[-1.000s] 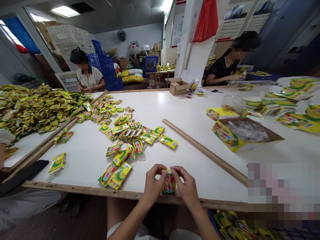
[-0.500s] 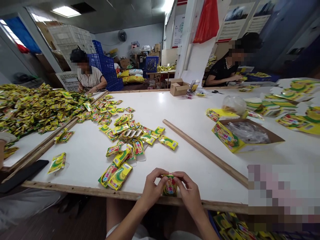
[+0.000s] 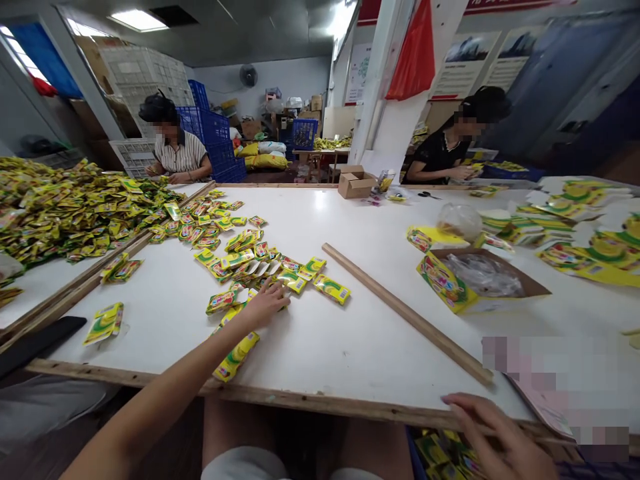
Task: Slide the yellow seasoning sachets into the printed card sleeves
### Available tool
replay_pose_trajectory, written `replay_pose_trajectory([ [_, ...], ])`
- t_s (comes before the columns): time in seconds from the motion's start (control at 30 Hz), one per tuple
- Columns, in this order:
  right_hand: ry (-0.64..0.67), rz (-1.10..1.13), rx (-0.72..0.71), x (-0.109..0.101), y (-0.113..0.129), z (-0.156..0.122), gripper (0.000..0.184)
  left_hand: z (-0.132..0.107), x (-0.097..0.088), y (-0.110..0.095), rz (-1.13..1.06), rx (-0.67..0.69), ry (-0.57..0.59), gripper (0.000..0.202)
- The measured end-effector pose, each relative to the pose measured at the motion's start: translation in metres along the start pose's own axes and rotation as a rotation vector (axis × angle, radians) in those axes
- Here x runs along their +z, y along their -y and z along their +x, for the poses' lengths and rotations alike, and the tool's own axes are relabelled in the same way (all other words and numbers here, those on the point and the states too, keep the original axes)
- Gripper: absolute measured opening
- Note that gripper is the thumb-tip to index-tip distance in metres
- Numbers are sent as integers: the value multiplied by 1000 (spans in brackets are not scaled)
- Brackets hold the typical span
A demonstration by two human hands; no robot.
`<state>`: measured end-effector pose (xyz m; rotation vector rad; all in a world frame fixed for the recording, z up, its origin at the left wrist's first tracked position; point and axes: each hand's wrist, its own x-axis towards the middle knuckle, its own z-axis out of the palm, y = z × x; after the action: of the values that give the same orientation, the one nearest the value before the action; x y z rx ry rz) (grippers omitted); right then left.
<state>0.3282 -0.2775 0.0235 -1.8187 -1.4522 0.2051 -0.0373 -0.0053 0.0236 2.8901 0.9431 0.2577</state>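
The left hand point(image 3: 267, 307) lay over small boxes point(image 3: 293, 280) on the table point(image 3: 320, 353), seemingly picking 1; its grip couldn't be told. The right hand point(image 3: 500, 433) hung loosely open. Next probably needed a light pinch.

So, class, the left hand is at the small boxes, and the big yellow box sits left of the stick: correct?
No: the head view shows the big yellow box right of the stick. The left hand is at the small boxes.
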Motion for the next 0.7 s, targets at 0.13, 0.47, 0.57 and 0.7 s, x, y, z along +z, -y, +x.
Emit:
replay_pose_trajectory([
  [0.13, 53, 225, -25, 61, 55, 8, 26, 0, -2, -37, -333, -96, -171, 19],
  [0.47, 138, 608, 85, 147, 90, 14, 30, -37, 44, -135, -1336, -343, -389, 27],
  [0.57, 188, 584, 77, 148, 93, 19, 30, -40, 49, -132, -1334, -374, -374, 24],
  [0.7, 225, 544, -1, 150, 98, 29, 25, -36, 48, -128, -1313, -378, -406, 23],
])
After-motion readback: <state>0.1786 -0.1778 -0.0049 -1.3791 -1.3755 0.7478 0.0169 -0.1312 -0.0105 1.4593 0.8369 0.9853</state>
